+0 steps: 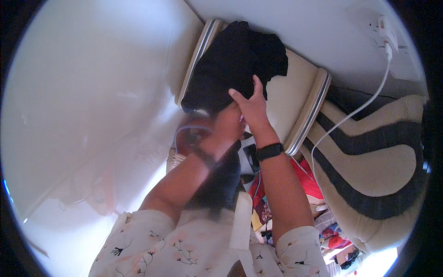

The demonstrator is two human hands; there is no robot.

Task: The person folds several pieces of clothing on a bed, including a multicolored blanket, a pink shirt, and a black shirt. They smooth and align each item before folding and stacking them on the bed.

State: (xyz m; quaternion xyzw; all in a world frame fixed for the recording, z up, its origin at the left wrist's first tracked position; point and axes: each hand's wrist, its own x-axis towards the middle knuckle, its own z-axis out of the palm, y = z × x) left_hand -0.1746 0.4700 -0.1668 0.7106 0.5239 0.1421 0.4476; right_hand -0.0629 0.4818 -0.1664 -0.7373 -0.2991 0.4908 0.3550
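A rumpled black cloth (235, 65) lies across a cream padded seat or bench (283, 100). At its near edge my right hand (254, 107) is raised, thumb and index finger spread apart, with a black band (270, 151) on the wrist. Close beside it, my left hand (228, 128) is motion-blurred and partly overlaps the right; its fingers cannot be made out. Something small and pink (242, 119) shows between the hands. A dark, phone-like object (251, 158) lies below them, next to my right wrist.
Walls border the seat. At right are a white charger (387, 34) with a hanging cable (363, 104) and beige-and-black striped upholstery (373, 155). A white plastic armrest (241, 221) stands before my body. Red cloth (308, 180) and mixed items lie lower right; wicker edge (176, 159) at left.
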